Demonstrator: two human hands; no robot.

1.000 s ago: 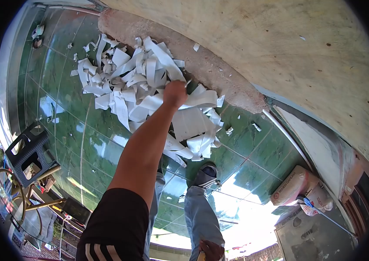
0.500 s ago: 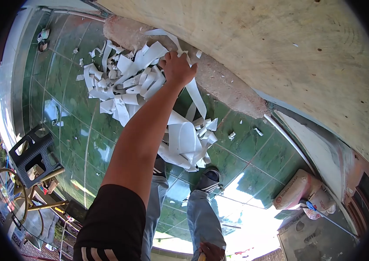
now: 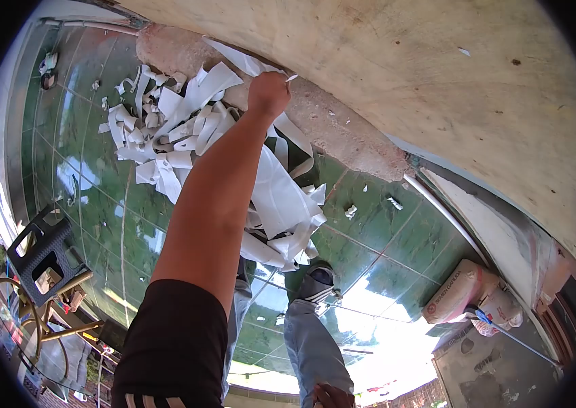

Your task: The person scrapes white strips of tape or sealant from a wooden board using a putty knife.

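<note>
My left hand (image 3: 269, 94) reaches to the foot of the pale wall, its fingers closed on a white peeled strip (image 3: 240, 60). One end of that strip pokes out to the right of the fist. Below and left of it lies a heap of curled white strips (image 3: 199, 126) on green tiles. A wide white sheet (image 3: 277, 194) lies nearer my feet, partly behind my forearm. At the bottom edge my right hand (image 3: 332, 396) shows only in part, by my right leg. Its fingers look curled, and what they hold is not clear.
A bare concrete ledge (image 3: 342, 129) runs along the wall (image 3: 403, 68). At left stands a dark plastic stool (image 3: 46, 255). A paper sack (image 3: 454, 292) and a blue-headed pole (image 3: 515, 340) are at right. White scraps dot the floor tiles (image 3: 362, 234).
My left hand has closed from spread fingers into a fist on the white strip and drawn slightly up along the ledge. The wide sheet now lies more stretched out. The view has shifted a little.
</note>
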